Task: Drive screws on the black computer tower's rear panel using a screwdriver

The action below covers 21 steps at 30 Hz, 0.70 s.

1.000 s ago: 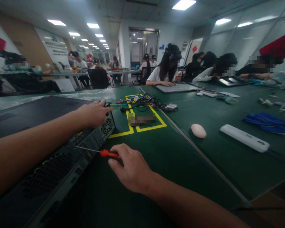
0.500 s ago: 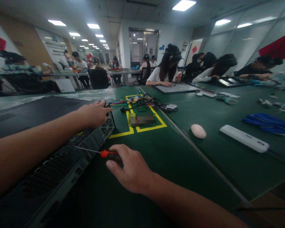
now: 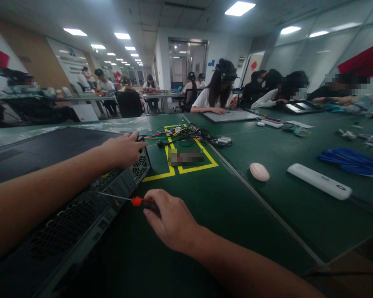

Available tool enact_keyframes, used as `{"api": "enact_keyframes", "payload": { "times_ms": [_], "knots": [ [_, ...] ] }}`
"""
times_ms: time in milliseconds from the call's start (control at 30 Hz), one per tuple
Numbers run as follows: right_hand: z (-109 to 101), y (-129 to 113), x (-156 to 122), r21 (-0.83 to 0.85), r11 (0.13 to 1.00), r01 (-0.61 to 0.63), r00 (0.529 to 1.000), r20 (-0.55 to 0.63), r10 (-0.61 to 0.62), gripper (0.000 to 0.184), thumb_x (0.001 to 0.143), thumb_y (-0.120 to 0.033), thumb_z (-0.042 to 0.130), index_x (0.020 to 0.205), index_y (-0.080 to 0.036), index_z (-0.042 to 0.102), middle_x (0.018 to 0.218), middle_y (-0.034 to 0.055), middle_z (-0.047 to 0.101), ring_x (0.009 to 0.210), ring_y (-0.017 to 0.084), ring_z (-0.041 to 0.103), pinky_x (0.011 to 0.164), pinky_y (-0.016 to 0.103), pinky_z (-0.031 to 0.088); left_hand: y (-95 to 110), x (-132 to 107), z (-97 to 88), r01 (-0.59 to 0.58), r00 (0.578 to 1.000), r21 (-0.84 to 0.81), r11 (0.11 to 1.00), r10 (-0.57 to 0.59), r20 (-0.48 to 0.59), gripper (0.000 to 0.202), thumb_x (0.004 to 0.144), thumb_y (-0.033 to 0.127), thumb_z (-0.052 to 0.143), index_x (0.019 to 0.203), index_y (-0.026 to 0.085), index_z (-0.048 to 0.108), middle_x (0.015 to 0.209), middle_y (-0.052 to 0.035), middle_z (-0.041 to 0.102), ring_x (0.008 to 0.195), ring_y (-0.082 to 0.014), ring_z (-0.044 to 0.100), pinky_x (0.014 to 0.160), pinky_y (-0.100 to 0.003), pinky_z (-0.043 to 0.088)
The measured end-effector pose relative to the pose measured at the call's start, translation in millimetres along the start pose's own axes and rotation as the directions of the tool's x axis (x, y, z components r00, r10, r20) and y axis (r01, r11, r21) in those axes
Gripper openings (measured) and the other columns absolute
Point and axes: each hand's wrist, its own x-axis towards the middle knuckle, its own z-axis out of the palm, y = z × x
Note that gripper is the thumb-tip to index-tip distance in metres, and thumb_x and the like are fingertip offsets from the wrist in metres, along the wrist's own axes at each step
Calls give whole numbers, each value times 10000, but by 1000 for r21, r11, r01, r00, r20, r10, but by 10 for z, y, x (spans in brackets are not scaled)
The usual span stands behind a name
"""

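A black desktop computer case (image 3: 71, 142) lies on its side at the left, its rear panel towards me. My left hand (image 3: 124, 150) rests on the case's top at the far rear corner, above the round fan grille (image 3: 140, 166), fingers spread. My right hand (image 3: 174, 219) is closed around the dark handle of a screwdriver (image 3: 136, 201) with an orange-red collar. The thin metal shaft points left to the rear panel. Its tip is at the panel beneath my left forearm, too small to tell what it touches.
Tangled cables (image 3: 192, 131) lie beyond the case near yellow tape (image 3: 199, 168); a blurred-out item lies inside the tape. To the right are a pinkish oval object (image 3: 259, 171), a white power strip-like bar (image 3: 320, 181) and blue gloves or cloth (image 3: 346, 160). People work across the table.
My right thumb and fingers have shifted slightly on the screwdriver's handle, and the shaft has moved very little. The left hand and the case look the same.
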Motion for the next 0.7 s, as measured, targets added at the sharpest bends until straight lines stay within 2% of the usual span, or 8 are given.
{"api": "enact_keyframes", "payload": {
  "times_ms": [100, 333, 533, 700],
  "knots": [
    [2, -2, -3, 0, 1000, -6, 1000, 4, 6, 221, 1071, -271, 609, 1289, -236, 617, 1136, 58, 721, 936, 226, 686, 860, 385, 549, 23, -16, -29, 56, 998, 22, 998, -56, 39, 636, 1023, 367, 480, 1653, 322, 563, 1764, -207, 453, 1518, -444, 571, 1167, -575, 529],
    [-4, -1, -1, 6, 1000, -8, 1000, -5, 8, 219, 1079, -290, 620, 1294, -248, 621, 1132, 51, 732, 934, 225, 690, 846, 378, 553, 45, -27, -61, 67, 996, 6, 998, -68, 51, 640, 1026, 383, 473, 1660, 351, 546, 1778, -174, 441, 1555, -438, 529, 1183, -573, 524],
    [-19, -20, -1, 14, 1000, -22, 1000, 2, 22, 222, 1081, -323, 619, 1289, -248, 633, 1127, 51, 737, 927, 222, 691, 852, 378, 560, 54, -32, -73, 36, 997, 38, 999, -38, 62, 665, 1034, 343, 403, 1686, 283, 516, 1768, -238, 430, 1548, -470, 535, 1169, -602, 527],
    [-23, -37, -9, 10, 1000, -23, 1000, 5, 23, 240, 1077, -351, 614, 1287, -240, 647, 1125, 60, 745, 901, 219, 688, 833, 371, 557, 44, -20, -51, 35, 998, 36, 999, -36, 54, 675, 1027, 349, 396, 1687, 272, 515, 1783, -246, 408, 1542, -497, 527, 1132, -631, 544]
  ]
}}
